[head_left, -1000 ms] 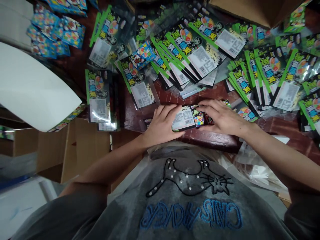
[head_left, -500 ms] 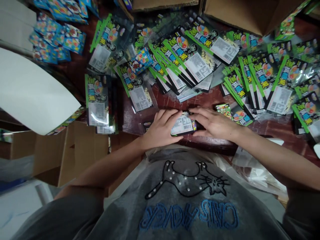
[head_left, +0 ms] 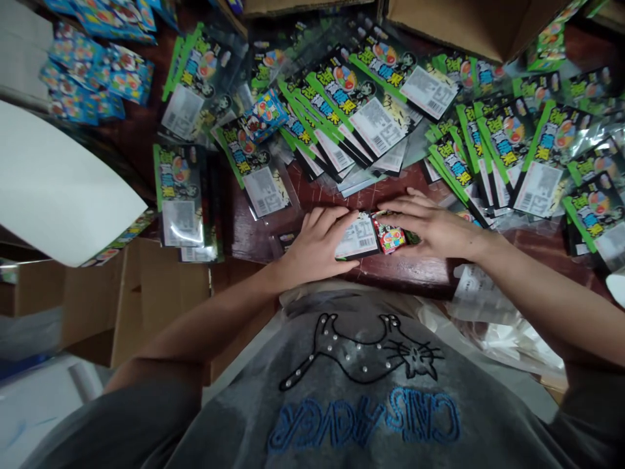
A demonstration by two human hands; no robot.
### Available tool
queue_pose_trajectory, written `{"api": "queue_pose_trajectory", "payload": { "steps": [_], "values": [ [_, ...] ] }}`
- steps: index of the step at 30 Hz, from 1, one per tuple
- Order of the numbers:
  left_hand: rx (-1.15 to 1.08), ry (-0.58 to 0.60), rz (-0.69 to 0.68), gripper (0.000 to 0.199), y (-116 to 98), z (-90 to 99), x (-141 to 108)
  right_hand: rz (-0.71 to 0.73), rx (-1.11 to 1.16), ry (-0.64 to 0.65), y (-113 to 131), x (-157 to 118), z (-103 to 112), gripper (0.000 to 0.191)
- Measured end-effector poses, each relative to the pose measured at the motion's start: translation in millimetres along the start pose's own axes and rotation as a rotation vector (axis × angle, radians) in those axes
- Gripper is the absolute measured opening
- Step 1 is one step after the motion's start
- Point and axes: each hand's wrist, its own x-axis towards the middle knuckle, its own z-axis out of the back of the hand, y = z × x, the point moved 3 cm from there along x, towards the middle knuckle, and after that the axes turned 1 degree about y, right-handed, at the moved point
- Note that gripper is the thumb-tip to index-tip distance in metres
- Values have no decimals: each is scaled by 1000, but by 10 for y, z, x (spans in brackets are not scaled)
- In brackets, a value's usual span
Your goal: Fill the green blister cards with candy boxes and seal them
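A black-and-green printed pouch (head_left: 357,237) with a white label lies at the near table edge, its left part under my left hand (head_left: 317,242). Thumb and fingers of that hand grip its long sides. At the pouch's right end is a small red candy packet (head_left: 392,239), with the fingers of my right hand (head_left: 436,228) closed about it. A bit of green wrapper (head_left: 413,238) shows under the right palm; most of it is hidden. Whether the red packet is partly inside the pouch, I cannot tell.
Overlapping black-and-green pouches (head_left: 336,98) spread across the back and right of the dark red table (head_left: 249,228). Blue candy packets (head_left: 97,71) are heaped at the back left, and one blue packet (head_left: 265,116) lies on the pouches. Cardboard boxes (head_left: 449,26) stand behind.
My right hand has shifted right, and the red packet now shows at the pouch's end. The green packet that lay beyond the right hand is gone from its spot.
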Motion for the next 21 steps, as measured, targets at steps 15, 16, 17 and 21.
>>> {"api": "queue_pose_trajectory", "payload": {
  "steps": [15,16,17,21],
  "values": [
    [-44,-1,55,98,19,-16,14,-16,23,-54,-18,99,63,68],
    [-49,-5,64,98,14,-1,12,-47,1,-85,-17,102,102,69],
    [-56,-13,72,98,6,12,9,-90,-37,-127,-7,104,129,70],
    [-66,-50,116,98,-6,22,-8,-188,-146,-217,154,90,68,69]
  ]
}}
